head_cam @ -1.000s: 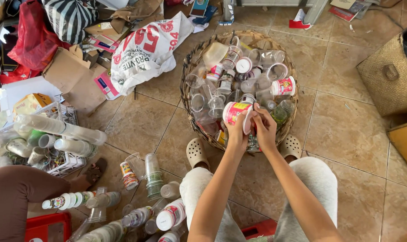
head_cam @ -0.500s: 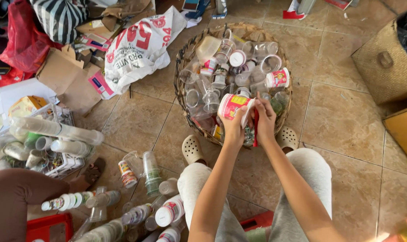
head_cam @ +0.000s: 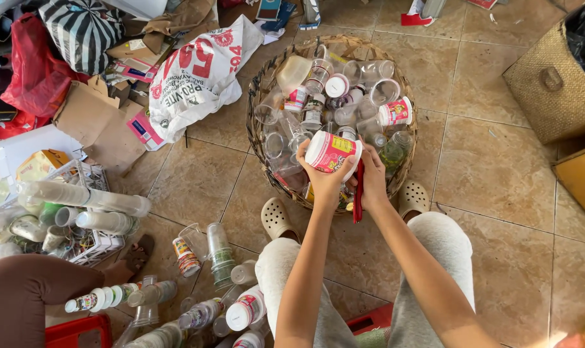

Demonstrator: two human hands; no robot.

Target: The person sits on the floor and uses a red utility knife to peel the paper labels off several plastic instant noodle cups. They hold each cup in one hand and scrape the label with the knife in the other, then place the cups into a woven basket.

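My left hand [head_cam: 323,175] grips a white plastic cup [head_cam: 334,152] with a red, yellow and pink wrap, held on its side over the near rim of a round wicker basket [head_cam: 257,132]. My right hand [head_cam: 372,182] touches the cup's right side and holds a strip of red film [head_cam: 358,194] that hangs down from it. The basket is full of clear and printed plastic cups and small bottles. Both my knees, in grey trousers, and my beige clogs lie below the hands.
Stacked cups and bottles [head_cam: 221,254] lie on the tiled floor at lower left, beside another person's brown-clad leg [head_cam: 28,290]. A white printed sack [head_cam: 196,74], cardboard and bags are at upper left. A woven hamper [head_cam: 553,90] stands at the right.
The cup has turned in my hands and the red film strip now hangs lower beside it. The view has shifted slightly; the hands stay over the basket's near rim.
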